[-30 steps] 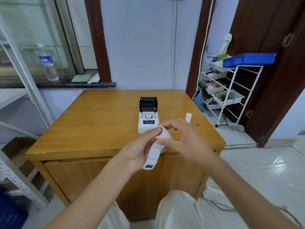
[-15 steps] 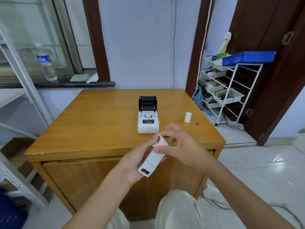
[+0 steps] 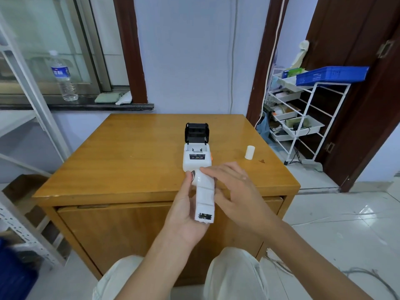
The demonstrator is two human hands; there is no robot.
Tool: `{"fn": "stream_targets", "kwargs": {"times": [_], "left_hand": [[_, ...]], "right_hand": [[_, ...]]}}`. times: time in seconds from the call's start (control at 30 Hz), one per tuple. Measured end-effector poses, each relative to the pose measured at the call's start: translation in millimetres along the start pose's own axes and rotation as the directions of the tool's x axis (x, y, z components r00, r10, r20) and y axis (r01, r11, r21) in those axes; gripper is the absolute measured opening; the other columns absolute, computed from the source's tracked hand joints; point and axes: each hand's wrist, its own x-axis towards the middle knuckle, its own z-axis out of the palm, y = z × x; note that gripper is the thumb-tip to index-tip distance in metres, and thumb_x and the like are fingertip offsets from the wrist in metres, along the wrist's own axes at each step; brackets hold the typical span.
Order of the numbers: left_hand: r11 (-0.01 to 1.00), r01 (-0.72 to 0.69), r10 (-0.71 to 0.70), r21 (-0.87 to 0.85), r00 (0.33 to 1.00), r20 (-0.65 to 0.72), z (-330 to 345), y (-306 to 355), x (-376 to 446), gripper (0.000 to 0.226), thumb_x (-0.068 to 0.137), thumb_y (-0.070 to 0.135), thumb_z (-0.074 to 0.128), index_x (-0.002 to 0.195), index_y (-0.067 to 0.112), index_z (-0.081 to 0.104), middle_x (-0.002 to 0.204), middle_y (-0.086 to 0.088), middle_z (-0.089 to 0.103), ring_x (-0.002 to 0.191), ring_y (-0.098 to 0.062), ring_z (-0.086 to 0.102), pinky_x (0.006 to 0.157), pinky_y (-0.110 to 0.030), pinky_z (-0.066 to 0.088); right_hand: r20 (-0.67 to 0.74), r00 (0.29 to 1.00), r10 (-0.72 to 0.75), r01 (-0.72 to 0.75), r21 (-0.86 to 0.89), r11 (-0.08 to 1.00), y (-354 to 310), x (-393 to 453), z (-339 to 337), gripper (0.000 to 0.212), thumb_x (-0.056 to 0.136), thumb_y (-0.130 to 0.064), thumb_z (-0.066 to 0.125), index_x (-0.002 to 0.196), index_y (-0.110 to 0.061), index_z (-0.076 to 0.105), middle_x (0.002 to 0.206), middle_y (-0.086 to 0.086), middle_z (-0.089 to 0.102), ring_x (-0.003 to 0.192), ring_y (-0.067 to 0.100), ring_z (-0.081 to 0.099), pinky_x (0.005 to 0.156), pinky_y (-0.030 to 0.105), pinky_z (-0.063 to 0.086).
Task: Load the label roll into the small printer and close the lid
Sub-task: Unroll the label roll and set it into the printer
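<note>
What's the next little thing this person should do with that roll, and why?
Probably carry the label roll forward and drop it into the printer. Its black lid already stands open and the bay looks empty, while both hands hold the roll just short of it, a strip of labels hanging loose.

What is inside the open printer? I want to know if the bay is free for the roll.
The printer lid stands open; the visible part of the bay looks white and bare. Its floor is hidden. The label roll is in the hands, outside it.
</note>
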Motion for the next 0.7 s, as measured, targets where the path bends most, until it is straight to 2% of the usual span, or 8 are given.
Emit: {"fn": "stream_targets", "kwargs": {"times": [0.13,0.3,0.4,0.47,0.53,0.6,0.63,0.7], "left_hand": [[0.999,-0.054,0.055,0.005,0.998,-0.021,4.0,-2.7,-0.2,0.045,0.094,0.034,0.075,0.131,0.007,0.072,0.115,-0.020,0.081,0.117,-0.029,0.074,0.087,-0.038,0.063],[0.997,-0.015,0.015,0.081,1.000,0.009,8.5,-5.8,-5.8,0.045,0.096,0.040,0.071,0.126,0.007,0.074,0.098,-0.016,0.079,0.092,-0.026,0.075,0.086,-0.037,0.059],[0.932,-0.128,0.103,0.340,0.991,0.091,4.5,9.1,-4.4,0.042,0.102,0.044,0.061,0.128,0.013,0.070,0.105,-0.014,0.081,0.087,-0.024,0.079,0.074,-0.036,0.062],[0.698,-0.288,0.276,0.656,0.953,0.125,3.9,23.7,2.8,0.037,0.107,0.046,0.051,0.118,0.015,0.067,0.107,-0.010,0.082,0.088,-0.023,0.079,0.074,-0.034,0.060],[0.200,-0.397,0.544,0.896,0.805,0.236,0.4,49.4,21.0,0.024,0.107,0.038,0.052,0.107,0.020,0.068,0.090,-0.002,0.075,0.074,-0.019,0.070,0.064,-0.028,0.052],[-0.331,-0.299,0.628,0.895,0.639,0.445,-4.8,85.5,46.1,0.011,0.102,0.033,0.057,0.100,0.028,0.066,0.067,0.005,0.057,0.063,-0.020,0.055,0.058,-0.036,0.041],[-0.470,-0.235,0.603,0.851,0.618,0.504,-5.3,102.1,57.1,0.009,0.102,0.034,0.057,0.102,0.033,0.065,0.061,0.005,0.051,0.060,-0.021,0.053,0.057,-0.036,0.039],[-0.559,-0.197,0.515,0.805,0.679,0.524,-3.0,125.1,80.0,0.019,0.103,0.040,0.052,0.118,0.043,0.063,0.060,0.006,0.049,0.061,-0.022,0.054,0.057,-0.035,0.039]], "right_hand": [[-0.080,0.996,0.035,-0.031,0.045,0.998,-8.9,-2.0,6.9,0.049,0.086,-0.029,0.067,0.135,-0.029,0.062,0.128,-0.019,0.064,0.125,0.002,0.049,0.099,0.037,0.049],[-0.203,0.979,-0.023,0.015,-0.044,0.999,-4.8,4.5,9.3,0.034,0.088,-0.025,0.071,0.122,-0.025,0.070,0.115,-0.019,0.068,0.109,0.007,0.054,0.087,0.042,0.049],[-0.145,0.988,0.044,-0.036,0.062,0.997,-6.1,14.0,-1.7,0.035,0.088,-0.024,0.073,0.122,-0.030,0.071,0.110,-0.029,0.061,0.106,-0.001,0.052,0.090,0.031,0.046],[-0.080,0.978,0.193,-0.171,0.221,0.960,-2.7,27.2,-11.7,0.042,0.087,-0.017,0.078,0.120,-0.041,0.069,0.111,-0.025,0.062,0.104,-0.012,0.053,0.087,0.015,0.042],[-0.052,0.955,0.292,-0.263,0.303,0.916,8.7,47.7,-18.9,0.038,0.090,-0.019,0.078,0.116,-0.044,0.067,0.113,-0.020,0.066,0.098,-0.017,0.055,0.083,0.010,0.040],[-0.025,0.924,0.381,-0.341,0.391,0.855,21.3,73.8,-24.2,0.026,0.094,-0.025,0.074,0.119,-0.032,0.073,0.113,-0.016,0.073,0.102,-0.009,0.062,0.082,0.016,0.044],[-0.003,0.899,0.438,-0.394,0.433,0.811,27.0,86.8,-25.4,0.023,0.095,-0.027,0.073,0.118,-0.025,0.074,0.111,-0.013,0.074,0.104,-0.001,0.065,0.080,0.017,0.045],[0.060,0.841,0.537,-0.503,0.453,0.736,37.2,109.0,-24.3,0.014,0.097,-0.026,0.070,0.109,-0.019,0.071,0.099,-0.009,0.072,0.093,0.007,0.066,0.070,0.016,0.045]]}}
